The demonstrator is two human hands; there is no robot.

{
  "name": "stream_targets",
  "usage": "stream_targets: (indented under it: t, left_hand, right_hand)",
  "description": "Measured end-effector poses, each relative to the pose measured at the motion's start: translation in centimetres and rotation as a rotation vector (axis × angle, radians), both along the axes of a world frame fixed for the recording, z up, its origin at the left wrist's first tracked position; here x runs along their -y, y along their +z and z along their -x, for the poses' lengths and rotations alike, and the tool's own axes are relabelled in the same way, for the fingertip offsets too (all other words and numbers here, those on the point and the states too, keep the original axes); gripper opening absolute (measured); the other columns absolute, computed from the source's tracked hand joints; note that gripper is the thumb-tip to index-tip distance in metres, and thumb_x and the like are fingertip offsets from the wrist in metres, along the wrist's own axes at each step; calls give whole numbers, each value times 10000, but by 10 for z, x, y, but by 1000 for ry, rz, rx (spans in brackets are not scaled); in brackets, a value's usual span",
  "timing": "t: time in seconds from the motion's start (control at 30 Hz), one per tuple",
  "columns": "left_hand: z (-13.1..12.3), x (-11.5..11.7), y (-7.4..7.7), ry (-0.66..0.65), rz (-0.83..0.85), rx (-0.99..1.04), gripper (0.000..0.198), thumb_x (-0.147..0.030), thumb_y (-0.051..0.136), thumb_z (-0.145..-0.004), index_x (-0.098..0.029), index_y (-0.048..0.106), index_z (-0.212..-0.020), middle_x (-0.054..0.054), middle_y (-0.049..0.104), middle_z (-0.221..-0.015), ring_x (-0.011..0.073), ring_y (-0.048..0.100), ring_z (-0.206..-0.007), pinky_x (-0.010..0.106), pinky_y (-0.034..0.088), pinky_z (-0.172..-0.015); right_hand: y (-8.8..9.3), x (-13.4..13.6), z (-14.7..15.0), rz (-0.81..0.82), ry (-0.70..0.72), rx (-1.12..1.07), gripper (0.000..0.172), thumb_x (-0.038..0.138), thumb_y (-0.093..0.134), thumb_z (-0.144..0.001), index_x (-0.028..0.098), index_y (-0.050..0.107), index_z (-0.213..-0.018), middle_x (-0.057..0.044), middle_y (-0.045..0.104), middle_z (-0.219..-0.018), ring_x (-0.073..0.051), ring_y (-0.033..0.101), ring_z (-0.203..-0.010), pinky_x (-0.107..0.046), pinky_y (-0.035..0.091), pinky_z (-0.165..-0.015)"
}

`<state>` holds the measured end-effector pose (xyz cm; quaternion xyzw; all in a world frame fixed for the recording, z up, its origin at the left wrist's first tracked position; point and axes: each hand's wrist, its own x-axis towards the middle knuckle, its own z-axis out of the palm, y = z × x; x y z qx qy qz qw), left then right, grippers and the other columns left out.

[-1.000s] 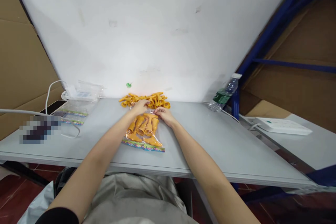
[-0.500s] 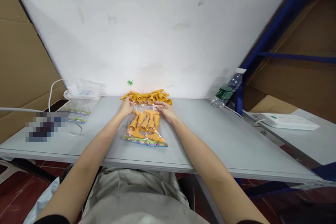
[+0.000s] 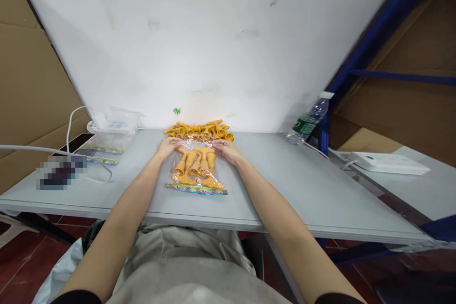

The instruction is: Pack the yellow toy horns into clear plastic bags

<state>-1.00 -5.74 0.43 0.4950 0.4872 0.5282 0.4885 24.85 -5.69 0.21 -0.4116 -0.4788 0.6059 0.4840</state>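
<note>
A clear plastic bag (image 3: 221,171) lies flat on the grey table, its colourful printed strip towards me. Inside it are several orange plastic pieces (image 3: 194,164), each with a hollow cup-like end and a crossbar. The bag's far edge is pinched at its left corner by my left hand (image 3: 168,146). At the far right corner my right hand (image 3: 224,147) grips the same edge, fingers closed on the film. Just beyond both hands, against the white wall, sits a pile of similar loose orange pieces (image 3: 210,129).
Flat clear bags with printed strips (image 3: 107,152) lie on the left, near a white cable (image 3: 69,126) and a blurred-out object (image 3: 60,173). A water bottle (image 3: 309,121) leans at the right by a blue post (image 3: 324,137). A white power strip (image 3: 388,162) lies farther right.
My left hand has shifted slightly left and down, off the loose pile and onto the bag's corner. The right hand stays at its corner; the bag's near edge looks slightly higher.
</note>
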Motion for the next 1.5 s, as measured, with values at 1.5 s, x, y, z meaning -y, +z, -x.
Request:
stream_targets:
  t: [1.5]
  left_hand:
    - [-4, 17, 14, 191, -500, -619, 269, -17, 371, -664, -204, 511, -531, 7, 615, -701, 157, 600, -829, 279, 458, -831]
  right_hand:
    - [47, -26, 22, -438, 268, 762, 360, 468, 801, -481, 190, 645, -648, 34, 576, -526, -108, 486, -498, -236, 356, -496]
